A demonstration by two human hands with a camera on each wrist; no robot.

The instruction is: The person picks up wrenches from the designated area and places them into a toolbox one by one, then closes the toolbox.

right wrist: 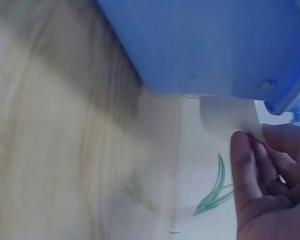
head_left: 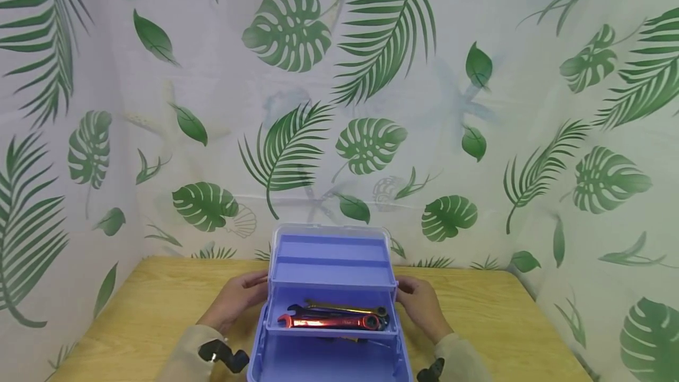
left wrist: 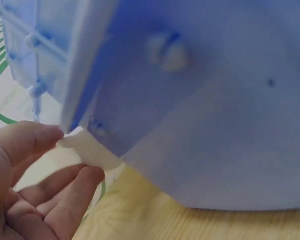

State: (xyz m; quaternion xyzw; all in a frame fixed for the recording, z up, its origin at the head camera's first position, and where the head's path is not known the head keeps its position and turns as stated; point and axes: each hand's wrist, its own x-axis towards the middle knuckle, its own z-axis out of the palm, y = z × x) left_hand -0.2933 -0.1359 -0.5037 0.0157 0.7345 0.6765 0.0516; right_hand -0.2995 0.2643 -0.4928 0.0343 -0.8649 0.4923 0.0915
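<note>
A purple-blue plastic toolbox (head_left: 329, 364) stands open at the table's front, with its stepped trays (head_left: 334, 275) raised and a pale lid (head_left: 331, 229) behind them. In the middle tray lie a red wrench (head_left: 329, 322), a gold wrench (head_left: 345, 306) and darker ones partly under them. At the box's left rear, my left hand (head_left: 241, 299) has its thumb and fingers around the pale lid edge (left wrist: 97, 150). On the opposite side my right hand (head_left: 422, 305) pinches the lid's white edge (right wrist: 230, 117) between thumb and fingertips. The head view hides both hands' fingertips behind the box.
The box stands on a light wooden table (head_left: 175, 287), which shows on both sides of it. A leaf-patterned sheet (head_left: 339, 87) hangs close behind the table and along its sides. A thin metal shaft (head_left: 376, 343) shows beneath the middle tray.
</note>
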